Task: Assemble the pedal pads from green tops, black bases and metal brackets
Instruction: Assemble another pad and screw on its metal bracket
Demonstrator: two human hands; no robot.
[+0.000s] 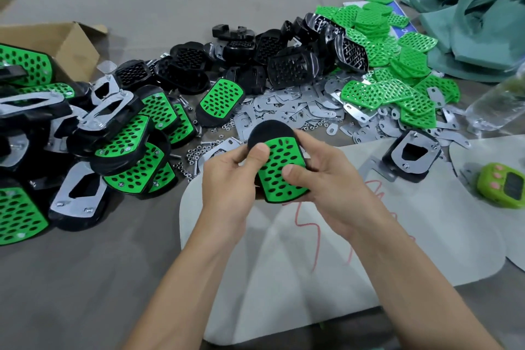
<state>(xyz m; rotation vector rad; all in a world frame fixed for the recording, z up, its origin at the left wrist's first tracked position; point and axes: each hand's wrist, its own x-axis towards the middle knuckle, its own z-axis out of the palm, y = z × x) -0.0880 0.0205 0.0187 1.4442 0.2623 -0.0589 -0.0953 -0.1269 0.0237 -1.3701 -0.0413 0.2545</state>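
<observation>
Pedal pad gripped between both thumbs, fingers behind.

Both arms are bare from the wrists to the picture's bottom edge, the left forearm and the right forearm alike slim and smooth. The left grip and the right grip are bare too, with creased knuckles; both thumbnails are short, rounded and plain.

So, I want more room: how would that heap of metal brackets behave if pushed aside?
Probably stiff: the metal brackets look like thin flat plates. Lying loose and overlapped, they would likely slide and scatter, dragging nuts along.
</observation>
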